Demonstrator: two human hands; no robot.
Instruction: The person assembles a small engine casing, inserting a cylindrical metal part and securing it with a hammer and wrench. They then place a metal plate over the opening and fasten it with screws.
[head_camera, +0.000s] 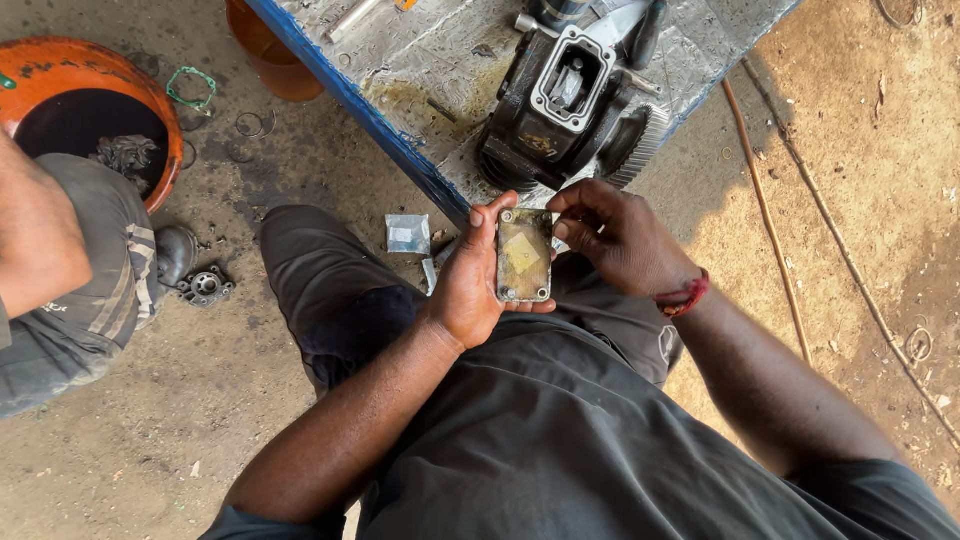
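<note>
My left hand (465, 285) cradles the cover plate (524, 256) over my lap, near the housing (565, 105); my right hand (615, 235) pinches its right edge. It looks stiff, light, probably greasy, so edges grip best.

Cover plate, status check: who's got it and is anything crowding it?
Left hand grips rectangular cover plate, upright. Right hand fingers pinch its top right corner. Open gear housing sits just beyond on bench; nothing touching plate.
</note>
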